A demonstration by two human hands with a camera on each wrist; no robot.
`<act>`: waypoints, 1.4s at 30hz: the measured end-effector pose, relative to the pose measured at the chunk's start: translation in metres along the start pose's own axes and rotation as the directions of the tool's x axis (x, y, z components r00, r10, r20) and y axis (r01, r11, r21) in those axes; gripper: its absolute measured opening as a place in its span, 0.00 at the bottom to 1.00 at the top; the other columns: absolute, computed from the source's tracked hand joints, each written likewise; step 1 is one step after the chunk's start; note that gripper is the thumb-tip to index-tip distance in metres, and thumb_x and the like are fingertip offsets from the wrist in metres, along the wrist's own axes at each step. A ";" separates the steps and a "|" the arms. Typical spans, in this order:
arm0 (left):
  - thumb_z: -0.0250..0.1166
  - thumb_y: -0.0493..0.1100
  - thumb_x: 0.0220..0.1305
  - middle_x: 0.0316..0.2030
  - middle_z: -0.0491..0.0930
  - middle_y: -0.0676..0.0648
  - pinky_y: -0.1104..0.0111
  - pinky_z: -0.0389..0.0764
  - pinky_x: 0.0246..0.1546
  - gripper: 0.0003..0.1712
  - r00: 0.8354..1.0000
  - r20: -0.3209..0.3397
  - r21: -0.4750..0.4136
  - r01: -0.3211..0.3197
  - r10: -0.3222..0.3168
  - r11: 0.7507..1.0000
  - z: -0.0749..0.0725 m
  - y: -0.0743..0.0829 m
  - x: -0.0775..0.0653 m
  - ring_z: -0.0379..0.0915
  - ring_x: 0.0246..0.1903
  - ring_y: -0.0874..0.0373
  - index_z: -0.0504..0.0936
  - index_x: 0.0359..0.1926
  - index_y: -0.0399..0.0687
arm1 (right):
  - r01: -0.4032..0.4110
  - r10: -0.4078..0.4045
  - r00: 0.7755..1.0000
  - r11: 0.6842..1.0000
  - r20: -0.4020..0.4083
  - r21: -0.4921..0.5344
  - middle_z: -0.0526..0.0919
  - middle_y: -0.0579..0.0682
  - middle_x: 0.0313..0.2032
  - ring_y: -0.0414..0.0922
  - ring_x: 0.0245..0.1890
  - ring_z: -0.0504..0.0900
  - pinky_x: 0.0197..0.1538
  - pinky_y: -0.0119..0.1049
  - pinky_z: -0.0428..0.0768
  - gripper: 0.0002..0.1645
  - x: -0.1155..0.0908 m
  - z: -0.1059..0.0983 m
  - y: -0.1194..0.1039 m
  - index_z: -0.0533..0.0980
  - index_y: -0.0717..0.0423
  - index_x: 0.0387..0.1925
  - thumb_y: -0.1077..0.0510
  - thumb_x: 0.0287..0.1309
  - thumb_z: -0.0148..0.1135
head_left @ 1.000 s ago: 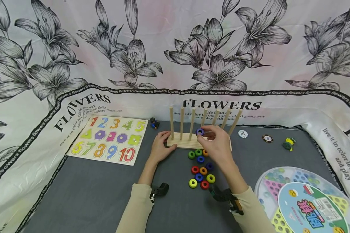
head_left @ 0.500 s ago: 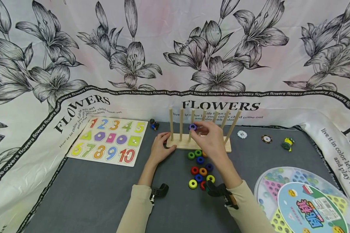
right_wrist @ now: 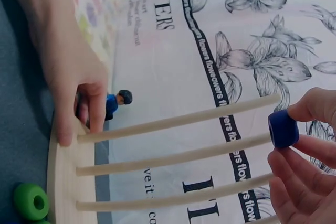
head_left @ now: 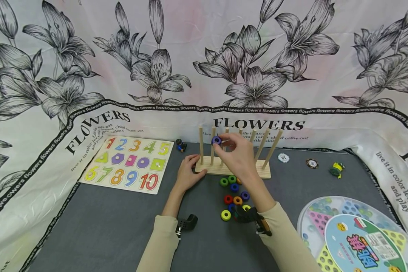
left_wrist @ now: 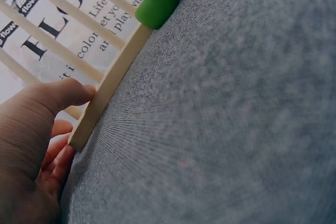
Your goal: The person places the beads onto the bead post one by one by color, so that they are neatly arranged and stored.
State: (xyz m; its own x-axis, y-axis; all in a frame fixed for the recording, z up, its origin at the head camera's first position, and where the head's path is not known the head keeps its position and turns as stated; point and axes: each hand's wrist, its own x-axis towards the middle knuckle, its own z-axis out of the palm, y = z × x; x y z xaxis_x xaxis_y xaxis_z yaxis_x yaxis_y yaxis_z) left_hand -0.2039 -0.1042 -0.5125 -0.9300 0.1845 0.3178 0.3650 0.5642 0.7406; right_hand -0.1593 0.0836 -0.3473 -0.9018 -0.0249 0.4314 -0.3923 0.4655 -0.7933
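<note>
Under my right wrist, loose rings [head_left: 225, 201] lie on the grey cloth [head_left: 122, 226]. My left hand [head_left: 187, 173] grips the near end of the wooden rack [head_left: 217, 170], thumb along its front. Above, my right hand [head_left: 239, 153] pinches a blue ring [right_wrist: 285, 129] at the second peg's [right_wrist: 173, 156] tip; whether it is threaded I can't tell. Beyond my left hand is a toy figure [head_left: 181, 145].

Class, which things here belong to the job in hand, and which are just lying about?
Likely the job:
blue ring, pinched by right hand
peg stand, held by left hand
loose rings

Seemingly lying about:
number board
small figure
white chip
dark chip
green toy
round game board
</note>
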 end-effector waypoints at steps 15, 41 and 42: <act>0.71 0.42 0.57 0.58 0.72 0.34 0.55 0.79 0.50 0.33 1.000 -0.006 -0.026 -0.018 0.018 1.000 -0.003 0.001 -0.001 0.69 0.54 0.40 0.76 0.61 0.29 | 0.090 -0.089 0.996 0.995 -0.029 0.032 0.84 0.55 0.40 0.49 0.37 0.84 0.40 0.44 0.81 0.16 0.023 0.014 -0.018 0.84 0.61 0.46 0.58 0.57 0.69; 0.73 0.45 0.56 0.58 0.72 0.37 0.58 0.79 0.50 0.34 1.000 0.004 -0.025 0.028 -0.028 0.999 0.000 -0.004 0.002 0.70 0.53 0.44 0.76 0.62 0.32 | 0.040 -0.040 0.999 0.986 0.000 -0.160 0.86 0.53 0.41 0.45 0.25 0.78 0.28 0.37 0.73 0.14 0.043 0.029 -0.025 0.85 0.59 0.45 0.55 0.61 0.66; 0.73 0.45 0.56 0.58 0.72 0.37 0.58 0.78 0.50 0.35 1.000 0.004 -0.025 0.030 -0.030 0.999 0.000 -0.003 0.002 0.70 0.53 0.44 0.76 0.62 0.32 | 0.037 -0.038 0.999 0.988 0.000 -0.151 0.85 0.53 0.41 0.45 0.25 0.78 0.29 0.37 0.73 0.14 0.043 0.028 -0.025 0.85 0.59 0.45 0.56 0.61 0.66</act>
State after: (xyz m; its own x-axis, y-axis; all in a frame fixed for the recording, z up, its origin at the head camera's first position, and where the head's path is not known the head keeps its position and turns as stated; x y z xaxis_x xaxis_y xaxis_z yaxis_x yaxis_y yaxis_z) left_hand -0.2066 -0.1057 -0.5145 -0.9407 0.1709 0.2931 0.3379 0.5489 0.7646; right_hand -0.1933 0.0457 -0.3209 -0.8864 -0.0427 0.4610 -0.3940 0.5926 -0.7026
